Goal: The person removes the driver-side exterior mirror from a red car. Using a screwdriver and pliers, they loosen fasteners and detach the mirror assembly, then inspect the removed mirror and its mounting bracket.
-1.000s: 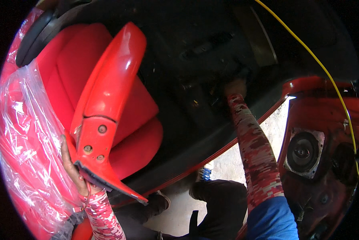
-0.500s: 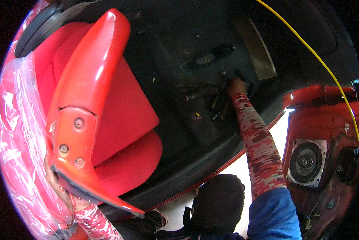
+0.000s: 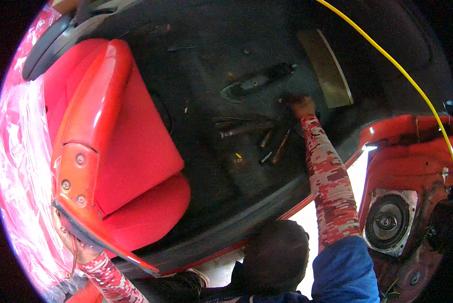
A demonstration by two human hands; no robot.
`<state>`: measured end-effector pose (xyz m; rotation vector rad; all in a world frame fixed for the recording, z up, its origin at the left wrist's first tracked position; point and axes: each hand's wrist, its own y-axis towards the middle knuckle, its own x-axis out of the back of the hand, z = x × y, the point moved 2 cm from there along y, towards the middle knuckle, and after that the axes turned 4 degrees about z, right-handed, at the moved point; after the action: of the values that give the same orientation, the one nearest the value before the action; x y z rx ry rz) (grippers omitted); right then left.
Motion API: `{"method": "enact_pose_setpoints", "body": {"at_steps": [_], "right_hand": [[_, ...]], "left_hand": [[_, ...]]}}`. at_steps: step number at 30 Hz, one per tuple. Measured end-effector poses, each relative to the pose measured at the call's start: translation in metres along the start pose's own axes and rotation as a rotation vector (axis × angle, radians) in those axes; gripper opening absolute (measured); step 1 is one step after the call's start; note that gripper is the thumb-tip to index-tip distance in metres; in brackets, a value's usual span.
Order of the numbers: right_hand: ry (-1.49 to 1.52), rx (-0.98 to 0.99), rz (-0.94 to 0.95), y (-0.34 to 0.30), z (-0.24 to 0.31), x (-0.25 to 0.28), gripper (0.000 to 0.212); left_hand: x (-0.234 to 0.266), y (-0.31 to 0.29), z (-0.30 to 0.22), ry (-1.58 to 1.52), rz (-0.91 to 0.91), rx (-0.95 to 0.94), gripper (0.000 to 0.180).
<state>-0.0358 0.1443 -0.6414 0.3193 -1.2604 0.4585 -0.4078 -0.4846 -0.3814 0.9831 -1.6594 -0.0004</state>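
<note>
My left hand (image 3: 67,235) grips the lower edge of a long, glossy red curved car panel (image 3: 97,96). Several round fasteners show on the panel, which tilts over a red cloth seat (image 3: 143,166). Part of my left hand is hidden behind the panel. My right hand (image 3: 302,106) reaches down to the dark car floor with its fingers closed around something dark and blurred that I cannot make out. Beside it lie several slim hand tools, one with a brownish handle (image 3: 282,147), and a small yellow piece (image 3: 238,156).
Clear plastic film (image 3: 24,182) drapes the left side. A yellow cable (image 3: 388,58) runs down the right. A red door with a bare round speaker (image 3: 386,222) stands at the right. The door sill (image 3: 221,222) crosses in front, with a dark rounded object (image 3: 277,252) below it.
The red panel and my left hand have shifted left, and the panel's top end sits lower. My right hand stays low by the tools, and more of them show.
</note>
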Motion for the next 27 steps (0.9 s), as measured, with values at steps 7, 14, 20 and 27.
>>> {"method": "enact_pose_setpoints", "body": {"at_steps": [7, 14, 20, 27], "right_hand": [[0.243, -0.192, 0.013, 0.046, -0.082, 0.019, 0.033], [1.768, -0.606, 0.101, 0.015, -0.101, 0.066, 0.024], [1.950, -0.607, 0.121, 0.005, -0.054, 0.090, 0.020], [1.693, -0.259, 0.276, -0.008, -0.018, 0.115, 0.040]], "left_hand": [[0.002, -0.004, 0.002, 0.014, 0.009, 0.007, 0.079], [-0.001, -0.005, 0.002, 0.015, 0.022, 0.015, 0.072], [-0.003, -0.004, 0.005, 0.004, 0.026, 0.029, 0.067], [-0.002, -0.004, 0.011, -0.004, 0.032, 0.034, 0.061]]}}
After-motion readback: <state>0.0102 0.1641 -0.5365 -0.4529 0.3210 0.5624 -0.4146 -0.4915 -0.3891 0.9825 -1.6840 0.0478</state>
